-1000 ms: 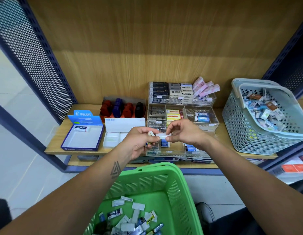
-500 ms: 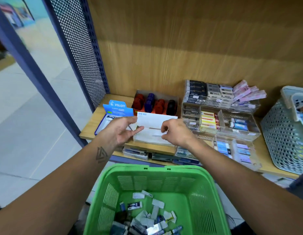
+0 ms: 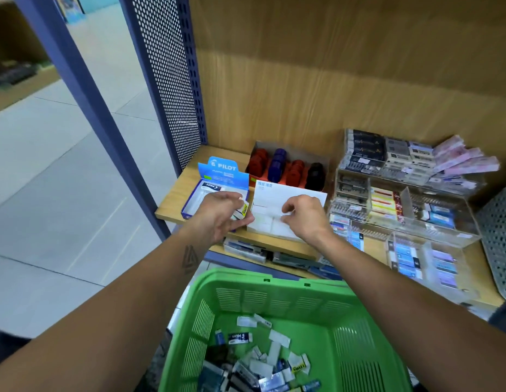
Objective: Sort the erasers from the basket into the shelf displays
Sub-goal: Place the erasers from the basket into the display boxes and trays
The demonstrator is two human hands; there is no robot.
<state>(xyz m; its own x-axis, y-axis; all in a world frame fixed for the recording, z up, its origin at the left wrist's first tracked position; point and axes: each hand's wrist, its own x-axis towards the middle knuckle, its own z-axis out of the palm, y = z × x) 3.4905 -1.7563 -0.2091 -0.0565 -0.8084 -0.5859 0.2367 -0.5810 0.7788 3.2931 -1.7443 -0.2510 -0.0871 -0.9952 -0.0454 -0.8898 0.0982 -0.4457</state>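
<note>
A green basket sits below my arms with several loose erasers in its bottom. My left hand grips a small eraser with a yellow label between the blue Pilot display box and the white display box. My right hand hovers over the white box, fingers curled and pinching a white eraser at its tips. White erasers lie in rows inside that box.
The wooden shelf also carries a box of red, blue and black items, clear acrylic displays with packed erasers, and a grey perforated basket at the far right. A blue perforated side panel stands on the left.
The view has swung left. Both hands moved from the acrylic displays over to the white and Pilot boxes. My right hand now sits lower in the white box.
</note>
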